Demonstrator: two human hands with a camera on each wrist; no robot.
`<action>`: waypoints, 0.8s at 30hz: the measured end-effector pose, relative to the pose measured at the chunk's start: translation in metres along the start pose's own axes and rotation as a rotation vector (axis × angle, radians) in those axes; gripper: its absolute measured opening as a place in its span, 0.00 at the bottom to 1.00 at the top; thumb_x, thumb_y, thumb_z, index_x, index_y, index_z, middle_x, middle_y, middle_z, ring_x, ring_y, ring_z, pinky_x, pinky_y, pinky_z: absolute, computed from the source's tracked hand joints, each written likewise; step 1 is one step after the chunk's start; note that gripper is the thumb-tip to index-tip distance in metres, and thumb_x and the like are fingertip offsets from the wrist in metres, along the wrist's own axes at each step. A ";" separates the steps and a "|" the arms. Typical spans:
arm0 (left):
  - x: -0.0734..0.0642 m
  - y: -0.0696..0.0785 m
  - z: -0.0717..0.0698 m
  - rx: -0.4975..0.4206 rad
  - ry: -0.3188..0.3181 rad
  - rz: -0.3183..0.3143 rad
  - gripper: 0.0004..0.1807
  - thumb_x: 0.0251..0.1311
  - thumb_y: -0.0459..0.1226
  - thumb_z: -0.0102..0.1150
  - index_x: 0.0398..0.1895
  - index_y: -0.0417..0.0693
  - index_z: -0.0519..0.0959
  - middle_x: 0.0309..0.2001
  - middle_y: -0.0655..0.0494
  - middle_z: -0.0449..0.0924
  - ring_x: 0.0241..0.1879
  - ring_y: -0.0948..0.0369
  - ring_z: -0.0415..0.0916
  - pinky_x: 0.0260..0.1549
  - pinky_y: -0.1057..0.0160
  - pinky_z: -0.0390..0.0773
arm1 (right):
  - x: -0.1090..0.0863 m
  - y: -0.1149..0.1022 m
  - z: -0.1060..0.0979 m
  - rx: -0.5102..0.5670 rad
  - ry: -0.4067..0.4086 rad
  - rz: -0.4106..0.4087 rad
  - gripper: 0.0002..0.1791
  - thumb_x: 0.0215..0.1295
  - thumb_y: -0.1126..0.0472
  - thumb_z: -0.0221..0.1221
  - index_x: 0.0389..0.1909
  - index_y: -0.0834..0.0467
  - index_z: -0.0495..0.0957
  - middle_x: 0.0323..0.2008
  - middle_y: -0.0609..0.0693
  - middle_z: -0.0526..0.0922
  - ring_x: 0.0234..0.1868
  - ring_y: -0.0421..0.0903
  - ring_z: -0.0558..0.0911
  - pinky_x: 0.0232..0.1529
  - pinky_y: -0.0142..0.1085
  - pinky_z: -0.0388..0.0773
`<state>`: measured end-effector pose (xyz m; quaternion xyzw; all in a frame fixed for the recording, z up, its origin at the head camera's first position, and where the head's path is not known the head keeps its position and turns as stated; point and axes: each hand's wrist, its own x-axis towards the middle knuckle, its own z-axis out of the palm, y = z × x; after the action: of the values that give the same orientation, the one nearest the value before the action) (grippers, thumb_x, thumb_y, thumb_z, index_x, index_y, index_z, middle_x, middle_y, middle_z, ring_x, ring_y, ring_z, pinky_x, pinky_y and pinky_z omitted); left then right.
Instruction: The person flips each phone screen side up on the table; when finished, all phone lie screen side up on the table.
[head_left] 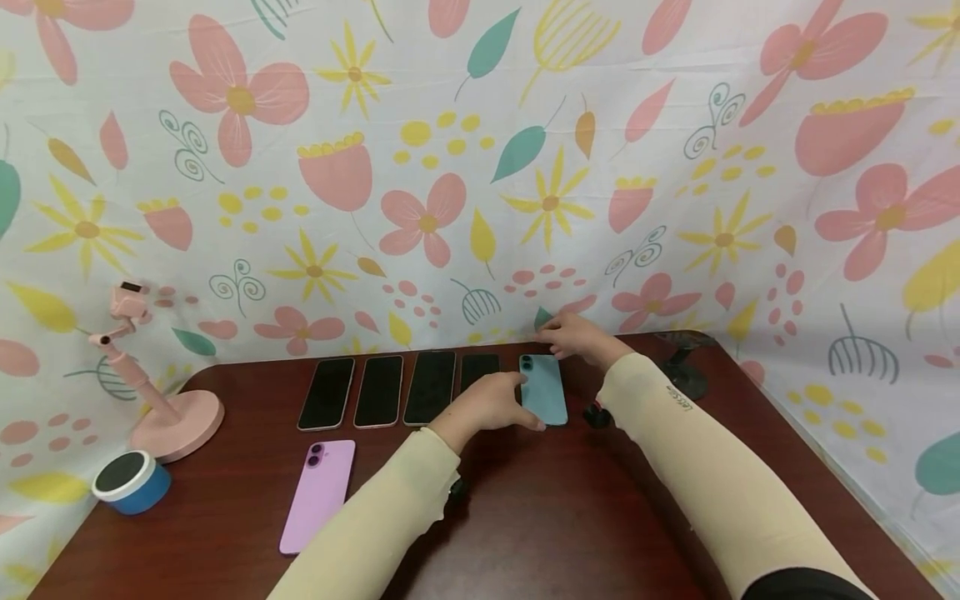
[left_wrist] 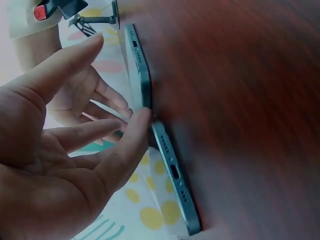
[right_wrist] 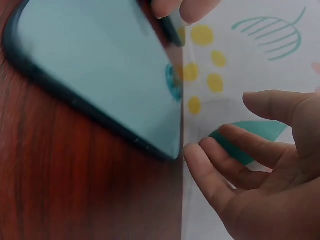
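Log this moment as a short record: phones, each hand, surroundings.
Blue phone: back up, right end of the row
Dark-screened phones: four, screens up, left of it; nearest one partly hidden by the left hand
Lilac phone: back up, apart, nearer the person
Left hand: at the blue phone's left edge; contact unclear
Right hand: near the blue phone's top right corner, holding nothing
Table: red-brown; pink stand and blue tub at left

The right hand (right_wrist: 285, 187) flanks a blue phone (right_wrist: 95, 65) (face down).
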<state>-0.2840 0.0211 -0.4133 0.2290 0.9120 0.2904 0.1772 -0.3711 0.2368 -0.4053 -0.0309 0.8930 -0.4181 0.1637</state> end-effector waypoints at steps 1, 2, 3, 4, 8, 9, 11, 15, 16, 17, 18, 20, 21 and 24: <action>0.001 0.001 0.001 0.016 0.005 -0.004 0.49 0.59 0.51 0.79 0.81 0.47 0.69 0.76 0.48 0.75 0.75 0.50 0.74 0.71 0.47 0.77 | 0.000 0.002 -0.001 -0.006 0.004 0.004 0.33 0.84 0.52 0.53 0.78 0.69 0.66 0.76 0.70 0.70 0.70 0.64 0.79 0.67 0.50 0.83; 0.003 0.002 0.001 0.030 0.009 -0.007 0.49 0.59 0.50 0.79 0.81 0.46 0.69 0.76 0.48 0.75 0.75 0.49 0.74 0.71 0.47 0.77 | 0.000 0.003 -0.001 -0.010 0.009 0.005 0.33 0.83 0.52 0.54 0.78 0.69 0.66 0.76 0.70 0.71 0.68 0.63 0.80 0.66 0.49 0.83; 0.004 0.003 0.002 0.042 0.015 -0.010 0.49 0.58 0.50 0.79 0.81 0.46 0.69 0.76 0.48 0.75 0.74 0.49 0.74 0.71 0.48 0.78 | 0.001 0.005 -0.002 -0.016 0.014 0.004 0.33 0.83 0.52 0.54 0.78 0.69 0.67 0.75 0.70 0.71 0.65 0.62 0.81 0.66 0.49 0.84; 0.006 0.004 0.003 0.057 0.021 -0.014 0.49 0.58 0.50 0.80 0.81 0.45 0.69 0.76 0.47 0.75 0.74 0.49 0.75 0.71 0.49 0.78 | 0.001 0.006 -0.002 -0.022 0.018 0.004 0.33 0.83 0.52 0.54 0.77 0.70 0.67 0.74 0.70 0.72 0.63 0.61 0.82 0.65 0.49 0.84; 0.010 0.005 0.009 0.114 0.042 -0.033 0.50 0.57 0.49 0.81 0.80 0.43 0.69 0.75 0.46 0.76 0.73 0.50 0.75 0.70 0.52 0.78 | 0.001 0.012 -0.003 -0.025 0.010 0.012 0.32 0.83 0.52 0.54 0.76 0.71 0.68 0.73 0.70 0.72 0.61 0.60 0.81 0.63 0.49 0.86; 0.011 0.005 0.010 0.133 0.046 -0.036 0.50 0.56 0.49 0.81 0.80 0.43 0.69 0.75 0.45 0.76 0.73 0.49 0.75 0.70 0.52 0.78 | 0.001 0.013 -0.003 -0.022 0.001 0.019 0.32 0.83 0.52 0.54 0.76 0.71 0.68 0.73 0.70 0.72 0.62 0.61 0.81 0.63 0.49 0.86; 0.013 0.007 0.012 0.172 0.057 -0.041 0.49 0.56 0.50 0.82 0.78 0.41 0.71 0.74 0.44 0.77 0.72 0.49 0.76 0.69 0.53 0.79 | 0.002 0.015 -0.003 -0.016 -0.018 0.031 0.32 0.83 0.52 0.53 0.76 0.71 0.68 0.73 0.71 0.72 0.66 0.64 0.79 0.64 0.49 0.85; 0.015 0.011 0.016 0.244 0.071 -0.036 0.44 0.56 0.51 0.82 0.73 0.40 0.77 0.68 0.45 0.82 0.65 0.51 0.80 0.65 0.56 0.81 | 0.004 0.017 -0.001 -0.001 -0.039 0.048 0.32 0.83 0.54 0.53 0.76 0.72 0.68 0.72 0.73 0.73 0.69 0.65 0.78 0.65 0.49 0.85; 0.015 0.012 0.017 0.257 0.072 -0.035 0.42 0.56 0.51 0.82 0.71 0.40 0.79 0.66 0.45 0.83 0.63 0.52 0.82 0.63 0.57 0.82 | 0.004 0.017 -0.001 0.003 -0.038 0.051 0.32 0.83 0.54 0.53 0.76 0.72 0.67 0.72 0.73 0.73 0.69 0.65 0.78 0.65 0.49 0.85; 0.015 0.013 0.018 0.270 0.073 -0.033 0.40 0.56 0.51 0.82 0.69 0.41 0.80 0.64 0.46 0.85 0.60 0.53 0.83 0.61 0.58 0.83 | 0.005 0.017 0.000 0.003 -0.036 0.053 0.32 0.83 0.54 0.53 0.76 0.73 0.67 0.72 0.73 0.73 0.69 0.65 0.78 0.65 0.48 0.85; 0.016 0.013 0.018 0.279 0.074 -0.033 0.38 0.56 0.51 0.82 0.66 0.41 0.82 0.61 0.47 0.86 0.57 0.54 0.84 0.59 0.59 0.83 | 0.005 0.017 0.001 0.001 -0.034 0.055 0.32 0.83 0.54 0.54 0.76 0.72 0.67 0.72 0.72 0.73 0.68 0.64 0.78 0.64 0.48 0.85; 0.016 0.014 0.019 0.294 0.079 -0.032 0.34 0.55 0.51 0.82 0.59 0.41 0.85 0.55 0.48 0.89 0.50 0.56 0.84 0.53 0.61 0.84 | 0.006 0.017 0.002 -0.010 -0.026 0.054 0.32 0.83 0.54 0.54 0.76 0.73 0.68 0.71 0.72 0.74 0.68 0.63 0.79 0.63 0.47 0.86; 0.016 0.015 0.019 0.302 0.081 -0.032 0.31 0.55 0.51 0.82 0.55 0.41 0.87 0.51 0.48 0.90 0.46 0.57 0.84 0.49 0.62 0.84 | 0.006 0.017 0.002 -0.017 -0.022 0.054 0.32 0.83 0.54 0.54 0.76 0.73 0.68 0.70 0.72 0.75 0.67 0.63 0.79 0.63 0.47 0.86; 0.015 0.016 0.018 0.321 0.081 -0.032 0.24 0.55 0.52 0.82 0.43 0.42 0.89 0.41 0.50 0.90 0.35 0.59 0.80 0.39 0.64 0.80 | 0.006 0.015 0.004 -0.055 0.000 0.042 0.30 0.82 0.55 0.54 0.73 0.72 0.71 0.68 0.71 0.77 0.65 0.62 0.81 0.59 0.45 0.88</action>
<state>-0.2833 0.0489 -0.4198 0.2278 0.9567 0.1472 0.1061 -0.3742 0.2426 -0.4211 -0.0166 0.9047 -0.3897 0.1715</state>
